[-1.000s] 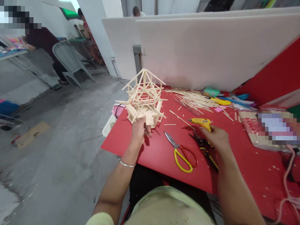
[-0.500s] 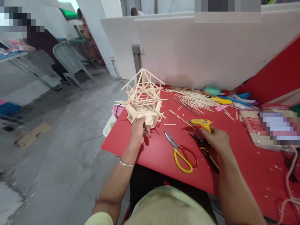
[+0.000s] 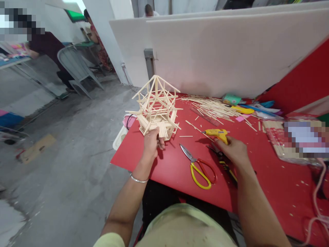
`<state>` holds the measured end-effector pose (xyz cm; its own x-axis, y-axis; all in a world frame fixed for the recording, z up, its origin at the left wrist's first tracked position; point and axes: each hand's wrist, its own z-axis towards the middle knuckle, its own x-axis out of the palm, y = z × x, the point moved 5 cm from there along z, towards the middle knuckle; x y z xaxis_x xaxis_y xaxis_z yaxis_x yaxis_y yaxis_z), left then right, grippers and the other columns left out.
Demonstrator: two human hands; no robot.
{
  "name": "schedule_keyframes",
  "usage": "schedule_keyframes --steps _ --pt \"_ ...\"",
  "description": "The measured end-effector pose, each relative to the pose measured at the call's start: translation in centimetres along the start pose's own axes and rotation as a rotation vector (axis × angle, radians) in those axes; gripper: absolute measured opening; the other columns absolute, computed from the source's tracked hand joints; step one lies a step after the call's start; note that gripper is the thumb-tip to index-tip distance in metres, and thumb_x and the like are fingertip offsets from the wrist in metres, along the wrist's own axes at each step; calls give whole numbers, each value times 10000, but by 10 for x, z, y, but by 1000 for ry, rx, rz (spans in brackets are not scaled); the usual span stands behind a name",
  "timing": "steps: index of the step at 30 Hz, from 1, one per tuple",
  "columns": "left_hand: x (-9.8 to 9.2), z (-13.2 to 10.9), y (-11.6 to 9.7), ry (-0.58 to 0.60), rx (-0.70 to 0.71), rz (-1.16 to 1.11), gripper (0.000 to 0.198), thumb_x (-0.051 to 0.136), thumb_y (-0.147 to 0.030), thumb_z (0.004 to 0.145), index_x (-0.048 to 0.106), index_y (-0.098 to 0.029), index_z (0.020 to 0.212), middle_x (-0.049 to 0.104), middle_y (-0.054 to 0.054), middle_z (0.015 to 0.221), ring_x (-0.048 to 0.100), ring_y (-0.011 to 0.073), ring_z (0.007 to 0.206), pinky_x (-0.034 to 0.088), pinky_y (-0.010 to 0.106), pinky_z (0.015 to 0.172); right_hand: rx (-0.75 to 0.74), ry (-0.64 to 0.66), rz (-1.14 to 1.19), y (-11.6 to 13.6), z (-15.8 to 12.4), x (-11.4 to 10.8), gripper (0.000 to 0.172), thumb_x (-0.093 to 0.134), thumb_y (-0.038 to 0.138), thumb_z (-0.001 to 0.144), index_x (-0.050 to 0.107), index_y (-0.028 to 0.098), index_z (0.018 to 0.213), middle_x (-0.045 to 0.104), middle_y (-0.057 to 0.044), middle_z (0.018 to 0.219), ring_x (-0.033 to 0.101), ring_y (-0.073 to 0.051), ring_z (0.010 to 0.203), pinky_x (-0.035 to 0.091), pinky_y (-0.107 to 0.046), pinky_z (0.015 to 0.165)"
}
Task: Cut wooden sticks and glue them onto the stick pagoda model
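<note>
A pavilion-like model of thin wooden sticks (image 3: 157,106) stands at the left end of the red table (image 3: 164,164). My left hand (image 3: 153,140) is closed on its front edge, thumb on top by a small panel of sticks. In my right hand (image 3: 232,147) is a yellow hot glue gun (image 3: 217,133), its nozzle pointing left toward the model and well apart from it. Below the glue gun lie black-and-yellow pliers (image 3: 224,164), partly hidden by my right hand and forearm. Between my hands rest scissors (image 3: 195,164) with one yellow and one red handle loop.
Loose sticks (image 3: 213,108) are heaped at the table's back, beside a ruler (image 3: 204,116). A yellow-handled tool (image 3: 243,110) and a bag of sticks (image 3: 275,140) lie to the right. White boards (image 3: 205,55) rise behind. A person (image 3: 48,51) sits at the far left.
My right hand has moved slightly left and up with the glue gun, uncovering a little more of the table at right. My left hand and the stick model stay nearly the same.
</note>
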<state>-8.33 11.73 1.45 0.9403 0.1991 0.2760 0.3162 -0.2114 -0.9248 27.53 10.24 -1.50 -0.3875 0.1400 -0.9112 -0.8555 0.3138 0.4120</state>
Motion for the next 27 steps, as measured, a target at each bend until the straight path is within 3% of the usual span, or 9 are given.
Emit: schedule_keyframes --steps 15,27 --pt "-2 0 3 -27 -22 -7 394 625 -516 770 607 -138 658 577 17 438 516 132 305 340 211 296 -287 109 55 97 -18 32 394 515 562 816 666 206 891 663 -42 726 572 -174 644 290 -251 566" --pt "-1 2 4 -21 10 -1 401 623 -529 774 606 -139 678 598 18 468 526 119 327 359 198 314 -301 137 17 106 -22 38 380 509 552 820 656 207 880 661 -47 724 570 -177 644 285 -250 566"
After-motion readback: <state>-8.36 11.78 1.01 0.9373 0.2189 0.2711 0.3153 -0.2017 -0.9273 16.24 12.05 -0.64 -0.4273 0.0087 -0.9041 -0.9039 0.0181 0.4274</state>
